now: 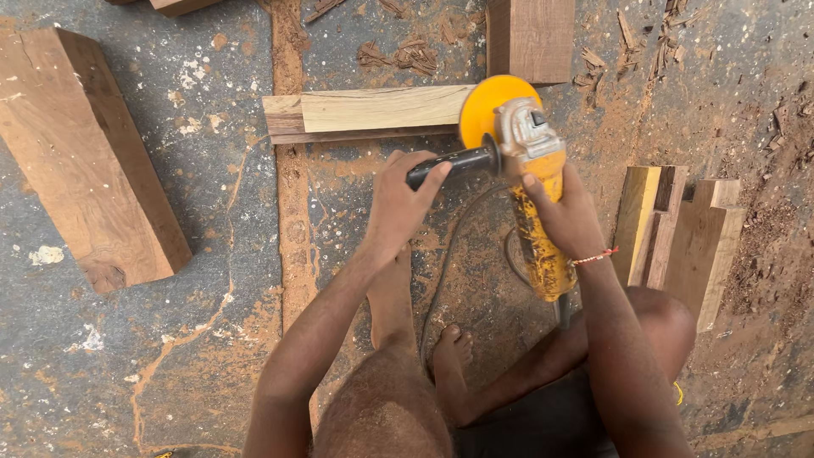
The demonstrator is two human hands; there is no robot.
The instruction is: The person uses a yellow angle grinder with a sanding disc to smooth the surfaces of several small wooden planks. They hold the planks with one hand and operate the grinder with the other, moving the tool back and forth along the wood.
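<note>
A person sits on a dusty concrete floor (203,170) and works a yellow angle grinder (530,191) with both hands. The left hand (398,203) is clenched around the black side handle (454,165), which juts out from the grinder's grey gear head. The right hand (568,216) grasps the yellow body of the grinder just behind that head, fingers wrapped over the top, with a red thread bracelet (596,256) at the wrist.

The grinder's yellow disc guard (485,106) sits at the right end of a pale wooden plank (373,112), which lies flat on the floor directly ahead of the grinder. The disc seems to touch the plank's end, though the guard hides the contact itself. A dark power cord (445,263) trails from the grinder's rear toward the person's legs, and a bare foot (449,356) rests on the floor below the grinder.

Left of the grinder, well apart, lies a large reddish-brown timber block (89,157), set at a slant. Just beyond the grinder's guard stands another brown wood block (532,38), touching the plank's far edge. To the right of the grinder, near the right forearm, a stack of short cut boards (678,229) lies on the floor. Reddish sawdust and wood shavings (407,55) are scattered beyond the plank.
</note>
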